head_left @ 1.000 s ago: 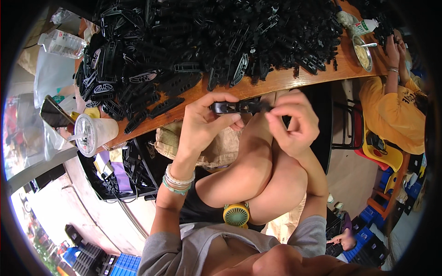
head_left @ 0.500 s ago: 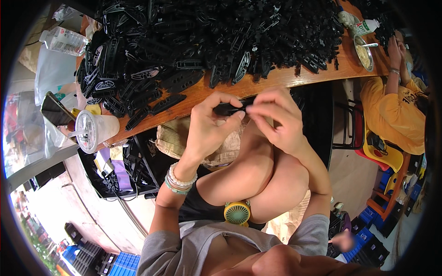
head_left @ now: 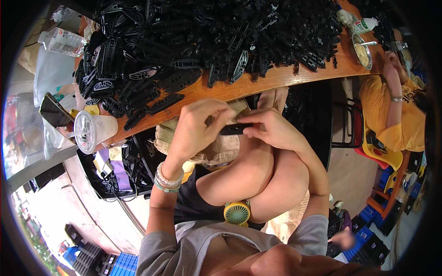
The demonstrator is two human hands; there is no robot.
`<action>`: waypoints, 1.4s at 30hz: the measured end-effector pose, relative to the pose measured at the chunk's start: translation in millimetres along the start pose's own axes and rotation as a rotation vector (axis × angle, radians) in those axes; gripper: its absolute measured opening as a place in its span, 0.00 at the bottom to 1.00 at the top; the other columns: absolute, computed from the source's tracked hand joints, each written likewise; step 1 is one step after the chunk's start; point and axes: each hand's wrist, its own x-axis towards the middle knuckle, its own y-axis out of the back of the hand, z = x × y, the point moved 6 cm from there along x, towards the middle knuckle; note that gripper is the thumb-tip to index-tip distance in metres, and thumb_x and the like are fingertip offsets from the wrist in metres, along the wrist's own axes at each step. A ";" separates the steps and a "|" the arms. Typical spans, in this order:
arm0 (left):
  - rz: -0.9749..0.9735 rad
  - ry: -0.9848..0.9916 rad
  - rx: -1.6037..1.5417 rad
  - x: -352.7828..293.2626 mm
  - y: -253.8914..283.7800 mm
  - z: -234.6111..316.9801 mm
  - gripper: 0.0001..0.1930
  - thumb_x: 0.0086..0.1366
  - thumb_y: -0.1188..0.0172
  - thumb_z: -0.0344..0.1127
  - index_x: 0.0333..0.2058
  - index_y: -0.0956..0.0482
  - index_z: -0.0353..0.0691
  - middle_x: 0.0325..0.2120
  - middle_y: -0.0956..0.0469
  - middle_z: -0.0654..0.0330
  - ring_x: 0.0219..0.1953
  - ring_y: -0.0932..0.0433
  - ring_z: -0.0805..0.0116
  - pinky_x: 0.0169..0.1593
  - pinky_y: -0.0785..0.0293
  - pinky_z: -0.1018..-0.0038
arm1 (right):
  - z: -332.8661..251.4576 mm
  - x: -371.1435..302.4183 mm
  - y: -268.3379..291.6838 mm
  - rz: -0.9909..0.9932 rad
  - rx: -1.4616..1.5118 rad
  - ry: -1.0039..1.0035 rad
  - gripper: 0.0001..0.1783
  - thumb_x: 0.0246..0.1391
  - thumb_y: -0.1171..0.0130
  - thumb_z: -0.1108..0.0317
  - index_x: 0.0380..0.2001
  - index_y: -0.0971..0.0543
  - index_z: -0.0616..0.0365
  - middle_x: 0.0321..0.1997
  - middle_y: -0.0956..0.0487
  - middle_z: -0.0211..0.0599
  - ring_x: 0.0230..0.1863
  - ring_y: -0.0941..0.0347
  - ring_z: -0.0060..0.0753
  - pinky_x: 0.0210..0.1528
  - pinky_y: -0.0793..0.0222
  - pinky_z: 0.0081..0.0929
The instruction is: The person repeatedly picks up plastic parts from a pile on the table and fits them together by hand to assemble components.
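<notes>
A small, narrow black plastic piece [head_left: 237,129] is held above my lap, just in front of the table edge. The thumb and fingers of my right hand [head_left: 278,131] pinch its right end. My left hand [head_left: 198,126], with bead bracelets at the wrist, is beside the piece's left end. Its fingers are bent together towards the thumb; whatever may be between them is too small or hidden to make out. Beyond both hands, a large heap of similar black plastic parts [head_left: 184,50] covers the wooden table [head_left: 202,94].
A lidded plastic cup [head_left: 94,131] and a phone [head_left: 57,112] are at the table's left end. Below it sits a black crate [head_left: 138,170] of parts. Brown paper [head_left: 207,149] lies by my legs. On the right are a bowl [head_left: 363,53] and a person in yellow [head_left: 391,110].
My left hand has shifted left, its fingertips drawing away from my right hand. The black piece has come slightly lower and shows more plainly in my right fingers. The person at right has moved their hands.
</notes>
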 end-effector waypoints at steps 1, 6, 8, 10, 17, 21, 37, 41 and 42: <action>0.021 0.194 -0.082 -0.5 -1.7 -7.7 0.06 0.56 0.39 0.24 0.34 0.22 0.31 0.27 0.22 0.54 0.25 0.22 0.64 0.28 0.27 0.73 | 2.6 -0.8 -1.0 0.113 0.114 0.068 0.15 0.50 0.41 0.78 0.43 0.23 0.69 0.37 0.20 0.41 0.42 0.23 0.31 0.44 0.28 0.23; 0.262 -0.202 0.289 32.1 -23.1 -2.2 0.06 0.55 0.38 0.24 0.32 0.22 0.32 0.32 0.24 0.58 0.28 0.22 0.65 0.28 0.27 0.75 | -0.7 2.6 34.4 0.649 0.056 -0.003 0.04 0.53 0.41 0.77 0.32 0.21 0.66 0.26 0.21 0.34 0.25 0.23 0.20 0.26 0.30 0.18; 0.273 -0.168 0.684 41.9 -37.7 -1.5 0.08 0.54 0.36 0.30 0.32 0.22 0.34 0.29 0.28 0.58 0.27 0.24 0.62 0.28 0.27 0.73 | 6.4 1.1 47.7 0.868 -0.258 -0.060 0.07 0.47 0.35 0.70 0.24 0.22 0.61 0.22 0.23 0.32 0.20 0.28 0.29 0.23 0.35 0.25; 0.275 -0.192 0.761 48.4 -41.8 -5.1 0.10 0.54 0.36 0.35 0.32 0.23 0.37 0.28 0.31 0.59 0.25 0.25 0.63 0.26 0.28 0.71 | 2.0 5.6 51.1 0.896 -0.377 -0.064 0.07 0.48 0.35 0.70 0.25 0.22 0.61 0.21 0.25 0.34 0.19 0.27 0.30 0.22 0.35 0.24; 0.295 -0.093 0.782 43.4 -45.8 -7.8 0.11 0.53 0.36 0.35 0.29 0.28 0.37 0.27 0.32 0.58 0.26 0.25 0.61 0.23 0.29 0.68 | 3.2 12.1 51.7 0.915 -0.550 -0.192 0.11 0.46 0.34 0.65 0.26 0.24 0.60 0.22 0.25 0.38 0.21 0.26 0.39 0.24 0.32 0.32; 0.386 -0.060 0.704 33.7 -36.4 -6.3 0.12 0.50 0.34 0.33 0.30 0.28 0.37 0.27 0.30 0.57 0.26 0.24 0.60 0.23 0.29 0.68 | 11.1 5.5 50.1 0.930 -0.488 -0.182 0.09 0.44 0.35 0.67 0.25 0.26 0.57 0.24 0.25 0.34 0.23 0.27 0.40 0.32 0.35 0.38; 0.309 0.408 -0.797 0.7 -10.7 -43.0 0.11 0.63 0.44 0.26 0.43 0.22 0.28 0.23 0.21 0.55 0.26 0.21 0.72 0.33 0.23 0.78 | -3.1 -29.8 59.0 1.026 -0.237 0.044 0.07 0.47 0.37 0.80 0.31 0.23 0.65 0.27 0.25 0.37 0.22 0.28 0.27 0.25 0.34 0.20; 0.209 0.409 -0.744 -2.0 -14.0 -35.4 0.14 0.58 0.40 0.19 0.44 0.24 0.27 0.24 0.21 0.56 0.28 0.21 0.72 0.33 0.22 0.79 | -23.3 -30.3 59.2 0.983 -0.022 0.152 0.07 0.47 0.38 0.81 0.31 0.23 0.63 0.28 0.25 0.36 0.22 0.30 0.24 0.24 0.36 0.18; 0.212 0.411 -0.744 -2.6 -14.7 -33.7 0.14 0.58 0.40 0.19 0.44 0.24 0.27 0.24 0.21 0.56 0.28 0.21 0.72 0.33 0.22 0.79 | -38.5 -27.6 58.5 0.903 -0.072 0.187 0.07 0.46 0.37 0.80 0.31 0.22 0.62 0.28 0.26 0.34 0.24 0.30 0.24 0.25 0.38 0.20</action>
